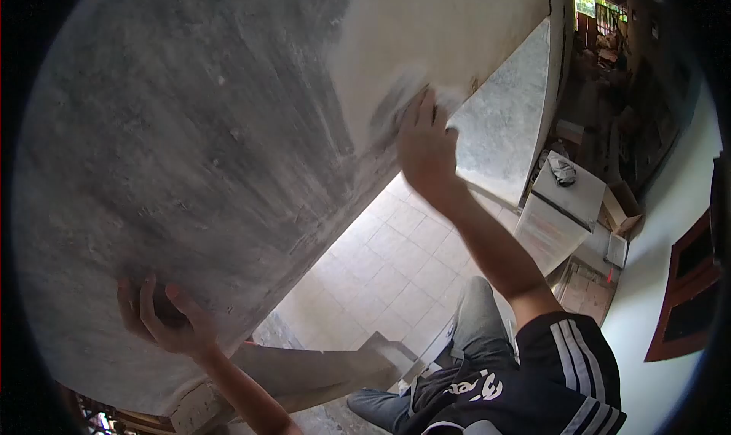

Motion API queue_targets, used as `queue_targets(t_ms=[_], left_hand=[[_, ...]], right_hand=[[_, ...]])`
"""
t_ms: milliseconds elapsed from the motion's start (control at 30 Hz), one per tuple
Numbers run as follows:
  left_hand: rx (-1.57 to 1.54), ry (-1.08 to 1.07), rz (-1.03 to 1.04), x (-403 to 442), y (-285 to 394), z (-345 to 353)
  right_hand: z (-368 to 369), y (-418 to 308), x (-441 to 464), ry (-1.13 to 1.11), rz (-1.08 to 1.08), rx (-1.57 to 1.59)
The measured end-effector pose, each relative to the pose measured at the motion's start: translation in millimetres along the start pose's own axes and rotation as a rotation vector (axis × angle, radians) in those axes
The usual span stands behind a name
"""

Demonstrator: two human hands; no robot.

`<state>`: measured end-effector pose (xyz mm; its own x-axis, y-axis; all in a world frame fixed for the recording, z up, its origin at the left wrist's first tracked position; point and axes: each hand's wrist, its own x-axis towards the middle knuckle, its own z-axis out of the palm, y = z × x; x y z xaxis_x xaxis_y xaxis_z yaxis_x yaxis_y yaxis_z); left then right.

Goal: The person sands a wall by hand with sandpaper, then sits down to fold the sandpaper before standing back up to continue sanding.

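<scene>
A large slanted panel fills the left and centre, dark grey over most of its face and paler beige at the upper right. Near its right edge my right hand presses on the pale part, fingers bent and close together, slightly blurred. Whatever lies under those fingertips is too hidden to name; grey smears show beside them. My left hand rests at the panel's lower left, its fingers apart and touching the dark surface, with nothing visible in it.
Below the panel is a tiled floor. At the right stands a pale box-like table with a crumpled grey item on it, near an open cardboard box. A trowel-like tool lies by my legs. A red-framed window is far right.
</scene>
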<state>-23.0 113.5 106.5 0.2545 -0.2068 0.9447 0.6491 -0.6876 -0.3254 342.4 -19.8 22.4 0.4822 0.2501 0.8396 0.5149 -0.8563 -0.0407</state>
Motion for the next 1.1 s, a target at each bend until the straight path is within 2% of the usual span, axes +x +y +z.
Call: queue_targets(t_ms=[67,167,300,367,433,500,533,633,667,700,767,867,1000,1100], left_hand=[[-0.031,0.044,-0.049,-1,1,4],[-0.04,0.026,-0.05,-1,0,3],[0.006,-0.002,-0.026,-4,-2,-1],[-0.055,0.027,-0.062,-4,1,1],[-0.075,0.041,-0.078,-3,2,4],[-0.047,0.03,-0.087,-5,0,1],[-0.061,0.022,-0.083,-6,-1,0],[-0.079,0.027,-0.066,-5,-3,-1],[-0.074,0.029,-0.052,-4,-4,-1],[-0.071,0.028,-0.038,-4,-3,0],[-0.121,0.035,-0.07,-4,-3,1],[-0.117,0.028,-0.07,-5,-3,-1],[-0.126,0.067,-0.051,-8,-7,1],[-0.125,0.071,-0.041,-7,-7,0]], right_hand=[[-6,-7,-21,-0.027,-0.109,0.013],[-1,19,0,-0.117,-0.114,0.073],[7,10,7,-0.195,0.004,0.04],[-14,2,-7,-0.176,-0.124,0.049],[-3,15,-7,-0.146,-0.235,0.111],[-2,28,11,-0.17,-0.349,-0.103],[-7,27,14,-0.187,-0.262,-0.067],[0,8,1,-0.17,-0.217,-0.162],[-7,-2,-13,-0.123,-0.191,-0.053],[-23,-1,-15,-0.226,-0.271,-0.048],[-34,12,-2,-0.348,-0.23,0.235],[-10,19,7,-0.295,-0.144,0.221],[-25,-4,-11,-0.288,-0.176,0.077],[-25,11,-14,-0.251,-0.214,0.273]])
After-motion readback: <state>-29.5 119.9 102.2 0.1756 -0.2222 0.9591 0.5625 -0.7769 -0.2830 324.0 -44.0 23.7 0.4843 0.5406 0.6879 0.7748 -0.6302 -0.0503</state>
